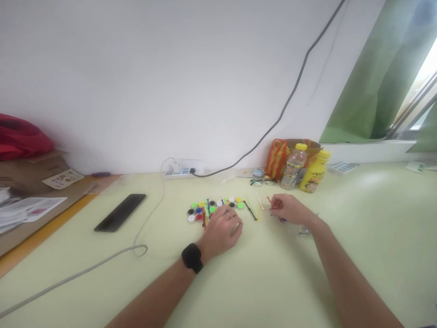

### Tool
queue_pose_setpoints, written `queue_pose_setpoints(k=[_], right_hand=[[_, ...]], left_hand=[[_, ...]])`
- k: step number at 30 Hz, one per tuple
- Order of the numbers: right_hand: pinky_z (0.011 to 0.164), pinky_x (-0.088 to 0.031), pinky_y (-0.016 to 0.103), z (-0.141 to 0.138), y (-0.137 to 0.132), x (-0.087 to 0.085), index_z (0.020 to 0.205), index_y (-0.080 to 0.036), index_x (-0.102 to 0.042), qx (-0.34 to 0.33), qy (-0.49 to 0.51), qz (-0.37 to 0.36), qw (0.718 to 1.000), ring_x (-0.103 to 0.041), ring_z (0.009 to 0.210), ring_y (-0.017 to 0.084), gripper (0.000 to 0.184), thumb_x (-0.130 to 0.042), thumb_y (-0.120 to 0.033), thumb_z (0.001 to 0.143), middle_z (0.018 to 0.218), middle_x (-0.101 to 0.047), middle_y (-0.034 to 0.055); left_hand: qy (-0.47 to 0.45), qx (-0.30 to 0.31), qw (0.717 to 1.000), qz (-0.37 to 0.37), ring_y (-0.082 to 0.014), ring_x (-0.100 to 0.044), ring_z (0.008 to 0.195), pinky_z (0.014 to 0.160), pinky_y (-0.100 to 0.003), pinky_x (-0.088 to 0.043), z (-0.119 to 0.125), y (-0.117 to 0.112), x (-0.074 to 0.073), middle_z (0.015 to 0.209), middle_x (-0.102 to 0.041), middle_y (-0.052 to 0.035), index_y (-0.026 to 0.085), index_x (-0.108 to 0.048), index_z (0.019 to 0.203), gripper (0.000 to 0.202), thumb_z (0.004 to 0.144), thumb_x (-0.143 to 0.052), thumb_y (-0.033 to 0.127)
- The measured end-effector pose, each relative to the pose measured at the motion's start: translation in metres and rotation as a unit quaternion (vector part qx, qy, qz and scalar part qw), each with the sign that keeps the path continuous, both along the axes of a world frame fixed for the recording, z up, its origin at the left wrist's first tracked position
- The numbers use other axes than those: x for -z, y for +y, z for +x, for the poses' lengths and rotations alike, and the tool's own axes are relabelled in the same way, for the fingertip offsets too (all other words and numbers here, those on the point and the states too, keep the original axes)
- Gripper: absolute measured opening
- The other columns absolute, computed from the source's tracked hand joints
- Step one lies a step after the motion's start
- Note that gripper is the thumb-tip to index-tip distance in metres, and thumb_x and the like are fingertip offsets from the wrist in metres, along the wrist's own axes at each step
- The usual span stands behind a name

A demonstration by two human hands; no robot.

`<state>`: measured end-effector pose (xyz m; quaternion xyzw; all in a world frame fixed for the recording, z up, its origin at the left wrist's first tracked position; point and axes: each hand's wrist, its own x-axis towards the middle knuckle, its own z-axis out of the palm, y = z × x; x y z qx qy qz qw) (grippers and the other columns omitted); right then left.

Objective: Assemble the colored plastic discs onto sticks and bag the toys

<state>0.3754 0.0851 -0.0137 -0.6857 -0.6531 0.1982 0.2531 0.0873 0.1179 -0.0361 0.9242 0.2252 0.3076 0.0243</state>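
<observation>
Multicoloured round pieces (212, 209), clustered on counter (266, 273) | left hand (223, 228): fingers curled over cluster, grip hidden | right hand (288, 208): fingertips bunched at red stick (268, 199), hold unclear | risk: left hand brushing thin sticks (206, 210) could scatter pieces; loose right fingertips could drop red stick

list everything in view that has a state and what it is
phone: lying flat, screen dark
clear bottle: upright, capped
yellow bottle: upright, capped
glasses: off, lying down
power strip: black plug apparently in
watch: worn, screen dark
left grip: curled over coloured discs
right grip: fingers bent beside red stick, hold unclear
</observation>
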Motion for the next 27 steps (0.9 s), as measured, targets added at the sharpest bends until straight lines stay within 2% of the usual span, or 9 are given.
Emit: queue_pose_setpoints(k=[2,6,10,13,17,20,24,27], right_hand=[[0.064,-0.046,0.028,-0.001,0.004,0.001,0.074,-0.021,-0.062,0.033,-0.020,0.043,0.998,-0.063,0.071,0.019,0.003,-0.064,-0.021,0.071,0.076,-0.069,0.0027],[0.073,-0.048,0.031,-0.014,0.012,0.003,0.078,-0.022,-0.060,0.076,-0.004,0.142,0.987,-0.065,0.082,0.021,0.005,-0.063,-0.022,0.073,0.086,-0.070,0.0041],[0.066,-0.049,0.030,-0.050,0.013,0.005,0.080,-0.022,-0.057,0.024,0.125,0.175,0.976,-0.065,0.074,0.019,0.009,-0.064,-0.026,0.077,0.081,-0.068,0.0031],[0.061,-0.048,0.029,-0.083,0.009,0.009,0.080,-0.022,-0.057,-0.032,0.219,0.157,0.962,-0.062,0.069,0.018,0.013,-0.067,-0.030,0.079,0.079,-0.067,0.0022],[0.066,-0.050,0.031,-0.109,0.004,0.011,0.084,-0.020,-0.061,-0.089,0.342,0.086,0.931,-0.064,0.070,0.018,0.021,-0.073,-0.036,0.077,0.078,-0.067,0.0013],[0.075,-0.052,0.033,-0.111,0.001,0.008,0.087,-0.020,-0.064,-0.093,0.409,0.056,0.906,-0.067,0.078,0.019,0.025,-0.075,-0.039,0.076,0.087,-0.068,0.0025],[0.081,-0.052,0.034,-0.106,0.000,0.006,0.106,-0.022,-0.064,-0.066,0.486,0.019,0.871,-0.066,0.082,0.017,0.032,-0.073,-0.035,0.077,0.089,-0.066,0.0004],[0.075,-0.050,0.032,-0.105,0.002,0.008,0.108,-0.020,-0.066,-0.067,0.482,-0.023,0.874,-0.062,0.073,0.015,0.032,-0.067,-0.030,0.078,0.080,-0.067,0.0000]], left_hand=[[-0.012,-0.005,1.000,-0.006,-0.0268,-0.056,0.099,0.090,-0.045,-0.049,-0.001,-0.001,-0.001,0.094,-0.067,-0.0067,0.023,-0.066,0.101,0.015,0.097,-0.052,0.022],[-0.048,-0.028,0.998,-0.023,-0.0273,-0.057,0.109,0.100,-0.046,-0.046,-0.001,-0.003,-0.004,0.109,-0.067,-0.0073,0.024,-0.052,0.134,0.038,0.096,-0.055,0.025],[-0.062,-0.031,0.997,-0.040,-0.0263,-0.056,0.120,0.113,-0.048,-0.038,-0.001,-0.004,-0.003,0.124,-0.063,-0.0076,0.026,-0.043,0.142,0.047,0.097,-0.056,0.027],[-0.060,-0.022,0.997,-0.049,-0.0264,-0.056,0.122,0.112,-0.047,-0.039,0.000,-0.001,-0.001,0.129,-0.061,-0.0078,0.028,-0.042,0.142,0.050,0.095,-0.059,0.027],[-0.076,-0.001,0.996,-0.053,-0.0246,-0.060,0.113,0.101,-0.042,-0.050,0.000,0.003,0.003,0.119,-0.063,-0.0074,0.028,-0.051,0.134,0.041,0.094,-0.059,0.020],[-0.112,0.004,0.991,-0.078,-0.0226,-0.059,0.114,0.100,-0.039,-0.050,0.001,0.005,0.005,0.117,-0.063,-0.0071,0.026,-0.056,0.126,0.031,0.097,-0.053,0.016],[-0.140,0.007,0.984,-0.112,-0.0213,-0.060,0.112,0.099,-0.038,-0.050,0.002,0.005,0.004,0.119,-0.062,-0.0075,0.024,-0.055,0.122,0.027,0.098,-0.050,0.014],[-0.141,0.015,0.983,-0.116,-0.0221,-0.059,0.111,0.098,-0.039,-0.049,0.002,0.004,0.002,0.118,-0.062,-0.0078,0.024,-0.056,0.120,0.026,0.097,-0.050,0.014]])
